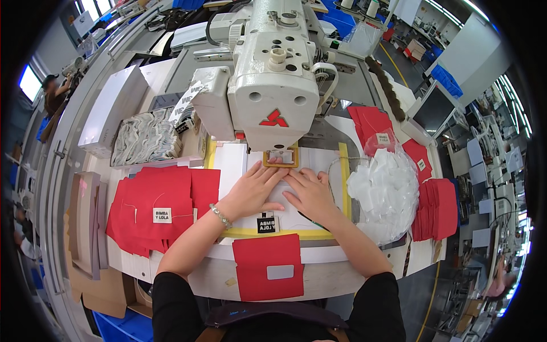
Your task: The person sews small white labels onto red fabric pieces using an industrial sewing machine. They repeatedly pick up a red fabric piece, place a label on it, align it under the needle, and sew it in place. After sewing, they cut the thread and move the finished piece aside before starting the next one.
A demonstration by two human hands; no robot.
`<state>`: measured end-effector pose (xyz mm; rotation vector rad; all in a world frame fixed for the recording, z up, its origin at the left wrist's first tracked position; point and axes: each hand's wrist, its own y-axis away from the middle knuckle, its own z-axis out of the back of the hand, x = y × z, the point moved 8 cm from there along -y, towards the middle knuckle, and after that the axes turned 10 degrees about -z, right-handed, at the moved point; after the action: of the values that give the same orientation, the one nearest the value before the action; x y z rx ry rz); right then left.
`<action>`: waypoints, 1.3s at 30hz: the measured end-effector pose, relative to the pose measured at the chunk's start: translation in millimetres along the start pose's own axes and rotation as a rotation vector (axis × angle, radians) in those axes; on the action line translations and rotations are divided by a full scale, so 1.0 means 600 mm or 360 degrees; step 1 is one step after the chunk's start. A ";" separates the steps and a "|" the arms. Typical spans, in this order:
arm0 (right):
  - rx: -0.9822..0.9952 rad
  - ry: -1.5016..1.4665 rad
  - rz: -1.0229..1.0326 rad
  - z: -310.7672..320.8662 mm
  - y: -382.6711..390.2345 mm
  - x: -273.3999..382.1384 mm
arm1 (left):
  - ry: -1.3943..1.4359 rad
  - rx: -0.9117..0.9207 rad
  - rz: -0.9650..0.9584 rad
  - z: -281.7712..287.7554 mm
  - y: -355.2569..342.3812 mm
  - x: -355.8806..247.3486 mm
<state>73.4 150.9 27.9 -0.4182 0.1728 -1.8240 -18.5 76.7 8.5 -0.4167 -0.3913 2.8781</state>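
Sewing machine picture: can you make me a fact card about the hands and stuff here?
Machine: big white sewing machine
Left hand: flat, fingertips near small yellow frame
Right hand: flat, close beside the left
Under hands: white surface
Red pieces: left pile, front piece, right stack
Black label: below the hands
Clear bag: white pieces inside

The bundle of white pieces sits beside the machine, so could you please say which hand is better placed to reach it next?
Probably the right hand: it lies nearer the bundle of white pieces, with the left hand farther across.
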 end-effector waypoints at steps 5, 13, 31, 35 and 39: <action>0.0130 -0.0026 -0.0053 -0.019 0.003 -0.012 | -0.0110 0.0057 -0.0030 -0.003 -0.009 -0.002; -0.0079 -0.0010 -0.0019 0.034 0.003 -0.009 | -0.0117 0.0033 -0.0066 0.004 -0.015 -0.009; -0.0100 0.0125 0.0625 0.050 0.257 0.134 | 0.0101 -0.0011 0.0043 0.029 0.001 -0.019; -0.0132 0.0200 0.0660 0.049 0.257 0.135 | 0.0252 -0.0113 -0.0026 0.059 0.014 -0.076; -0.0142 0.0051 0.0499 0.037 0.265 0.133 | 0.0321 -0.0138 -0.0082 0.059 0.047 -0.143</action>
<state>205.7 30.6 11.8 -0.4002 0.3249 -1.5189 46.4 21.6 54.3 -0.6940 -0.4841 2.7428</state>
